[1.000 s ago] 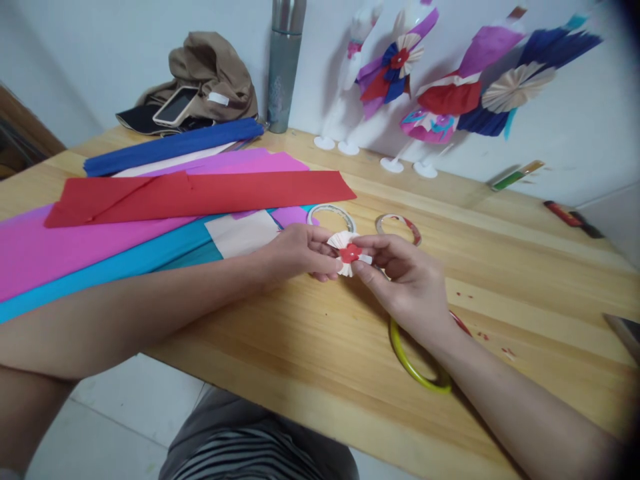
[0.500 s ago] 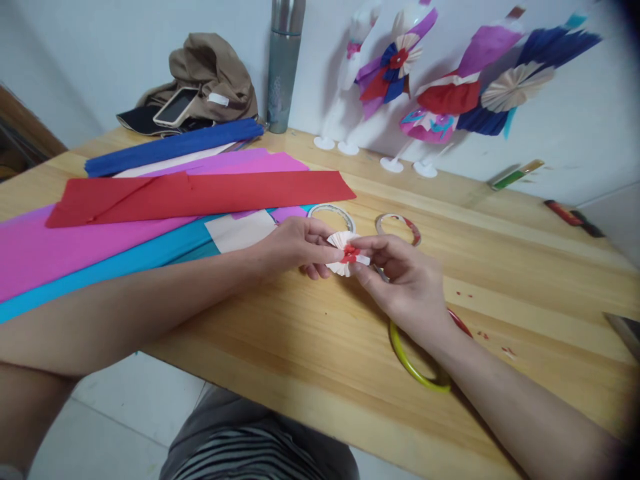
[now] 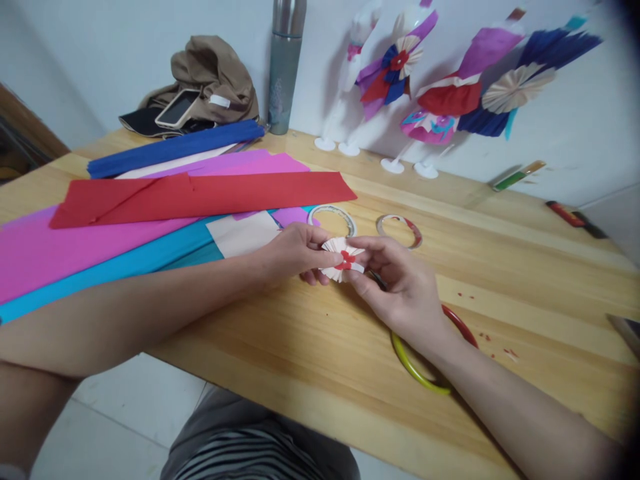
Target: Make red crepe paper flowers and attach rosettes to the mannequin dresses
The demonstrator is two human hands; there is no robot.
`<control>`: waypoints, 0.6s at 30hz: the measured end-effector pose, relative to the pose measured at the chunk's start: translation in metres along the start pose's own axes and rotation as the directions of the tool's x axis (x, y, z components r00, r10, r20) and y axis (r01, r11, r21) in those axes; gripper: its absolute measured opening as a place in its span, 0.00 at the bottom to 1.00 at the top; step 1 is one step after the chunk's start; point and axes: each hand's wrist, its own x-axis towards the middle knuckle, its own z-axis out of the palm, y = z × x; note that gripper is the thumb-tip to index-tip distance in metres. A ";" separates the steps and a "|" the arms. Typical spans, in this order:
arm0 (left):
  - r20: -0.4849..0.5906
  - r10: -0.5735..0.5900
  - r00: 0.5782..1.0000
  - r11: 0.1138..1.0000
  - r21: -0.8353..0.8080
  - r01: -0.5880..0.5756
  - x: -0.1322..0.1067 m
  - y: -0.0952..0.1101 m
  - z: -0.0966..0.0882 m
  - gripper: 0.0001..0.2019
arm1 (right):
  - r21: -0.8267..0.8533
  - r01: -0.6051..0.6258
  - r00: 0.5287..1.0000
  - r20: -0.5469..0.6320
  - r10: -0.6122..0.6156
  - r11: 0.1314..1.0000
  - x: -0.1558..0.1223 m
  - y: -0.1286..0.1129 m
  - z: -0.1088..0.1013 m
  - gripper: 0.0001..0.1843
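Note:
Between my two hands is a small round cream pleated paper rosette (image 3: 338,272) with a red paper flower (image 3: 347,260) at its centre. My left hand (image 3: 299,255) pinches the rosette's left side, thumb on top near the red flower. On the right side, the thumb and fingertips of my right hand (image 3: 400,277) close on the rosette's edge, by a small white strip (image 3: 357,267). The rosette is held above the wooden table. Beneath my right wrist lie scissors (image 3: 413,367) with yellow-green and red handles, partly hidden by that hand and forearm.
Two tape rolls (image 3: 400,230) lie beyond my hands. Folded red paper (image 3: 215,197) and pink, blue and purple sheets cover the left side. A bottle (image 3: 286,80), a phone (image 3: 179,108) and mannequin forms in paper dresses (image 3: 450,97) stand or lie at the back. Red scraps (image 3: 485,337) lie right.
The rosette has turned in my fingers, so its face and the red flower show more fully. Both hands have shifted only slightly.

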 end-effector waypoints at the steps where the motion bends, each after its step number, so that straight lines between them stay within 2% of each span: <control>1: -0.001 0.001 1.000 1.000 -0.013 -0.001 0.000 0.000 0.000 0.03 | 0.023 0.002 1.000 0.001 -0.002 1.000 0.001 -0.001 0.000 0.16; 5: 0.000 -0.005 1.000 0.997 -0.078 0.005 0.001 -0.002 0.000 0.03 | 0.094 -0.053 0.999 0.002 0.053 0.994 0.003 -0.002 0.000 0.19; 10: -0.016 -0.038 0.999 0.995 -0.096 0.037 0.001 -0.002 -0.002 0.03 | 0.151 -0.168 0.986 0.024 0.166 0.974 0.003 -0.002 0.000 0.16; 13: -0.007 -0.076 0.997 0.997 0.028 0.076 0.001 0.002 -0.005 0.04 | 0.111 -0.181 0.983 0.006 0.182 0.977 0.005 -0.004 -0.002 0.15; 18: 0.015 -0.083 0.996 0.928 0.364 0.072 -0.003 0.007 -0.007 0.07 | -0.064 -0.199 0.972 -0.141 0.188 0.978 0.017 0.001 -0.021 0.06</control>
